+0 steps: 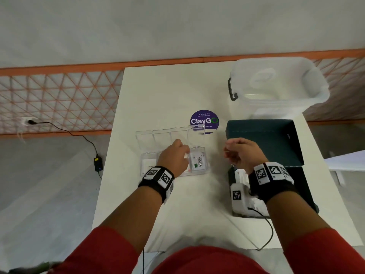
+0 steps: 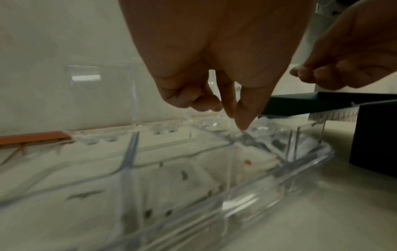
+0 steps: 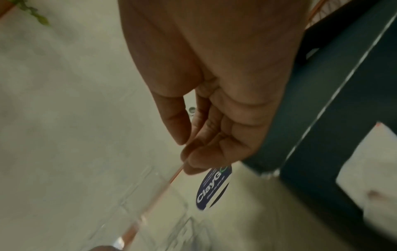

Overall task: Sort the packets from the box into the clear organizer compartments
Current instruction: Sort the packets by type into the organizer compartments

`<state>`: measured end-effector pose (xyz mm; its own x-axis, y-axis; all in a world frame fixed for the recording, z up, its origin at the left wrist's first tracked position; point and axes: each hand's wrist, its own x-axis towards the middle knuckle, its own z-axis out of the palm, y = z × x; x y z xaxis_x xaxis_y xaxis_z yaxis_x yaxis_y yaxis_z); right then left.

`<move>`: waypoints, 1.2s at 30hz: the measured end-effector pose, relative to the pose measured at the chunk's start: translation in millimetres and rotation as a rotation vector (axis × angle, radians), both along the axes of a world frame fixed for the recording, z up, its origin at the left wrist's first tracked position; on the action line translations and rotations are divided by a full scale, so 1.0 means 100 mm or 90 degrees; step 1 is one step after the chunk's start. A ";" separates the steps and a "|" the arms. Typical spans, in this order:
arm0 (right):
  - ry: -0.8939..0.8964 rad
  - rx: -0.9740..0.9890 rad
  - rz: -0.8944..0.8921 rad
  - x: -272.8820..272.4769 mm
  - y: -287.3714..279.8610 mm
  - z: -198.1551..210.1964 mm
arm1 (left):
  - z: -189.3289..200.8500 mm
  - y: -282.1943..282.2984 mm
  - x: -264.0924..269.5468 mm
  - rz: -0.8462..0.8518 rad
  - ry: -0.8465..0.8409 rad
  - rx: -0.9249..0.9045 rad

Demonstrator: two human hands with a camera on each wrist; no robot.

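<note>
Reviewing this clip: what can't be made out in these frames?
- Head view: left hand covers the organizer's middle compartments; contents hidden.
- Head view: right wrist's band and camera hide most of the box interior.
- Left wrist view: packet print blurred.
- Right wrist view: right hand; whether its grip holds anything is unclear.

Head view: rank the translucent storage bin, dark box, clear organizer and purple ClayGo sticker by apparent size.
1. Translucent storage bin and dark box: look alike; the box is partly hidden by the right arm, so unranked.
2. Clear organizer, lid open.
3. Purple ClayGo sticker.
</note>
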<state>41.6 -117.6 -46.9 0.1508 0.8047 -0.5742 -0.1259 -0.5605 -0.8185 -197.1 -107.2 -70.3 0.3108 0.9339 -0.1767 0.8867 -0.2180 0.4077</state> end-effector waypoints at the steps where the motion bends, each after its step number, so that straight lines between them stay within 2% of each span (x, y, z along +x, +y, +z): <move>1: -0.007 -0.015 0.018 0.08 0.02 0.01 | 0.04 -0.01 0.07 -0.009 -0.029 0.014; 5: -0.054 -0.075 0.119 0.39 0.07 0.06 | 0.20 -0.07 0.48 -0.112 -0.125 0.008; 7: -0.083 -0.108 0.164 0.50 0.06 0.08 | 0.24 -0.14 0.70 -0.186 -0.121 -0.012; 9: -0.136 -0.131 0.207 0.59 0.04 0.09 | 0.23 -0.23 0.90 -0.217 -0.107 -0.064; 13: -0.247 -0.146 0.268 0.74 -0.04 0.08 | 0.05 -0.37 1.13 -0.198 -0.056 -0.213; 15: -0.303 -0.163 0.352 0.82 -0.08 0.08 | -0.03 -0.41 1.15 -0.182 -0.067 -0.264; 20: -0.566 -0.215 0.561 0.78 -0.11 -0.06 | -0.11 -0.43 1.16 -0.149 -0.115 -0.278; 23: -0.616 -0.238 0.652 0.64 -0.18 -0.18 | -0.11 -0.41 1.17 -0.137 -0.120 -0.291; 27: -0.627 -0.232 0.635 0.60 -0.25 -0.33 | -0.12 -0.42 1.15 -0.136 -0.118 -0.293; 36: -0.550 -0.189 0.525 0.44 -0.33 -0.44 | -0.13 -0.44 1.17 -0.121 -0.137 -0.295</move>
<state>86.0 -150.2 -90.4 0.0803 0.6948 -0.7147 0.8733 -0.3947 -0.2855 -80.5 -151.0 -83.5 0.5406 0.6974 -0.4704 0.7354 -0.1203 0.6669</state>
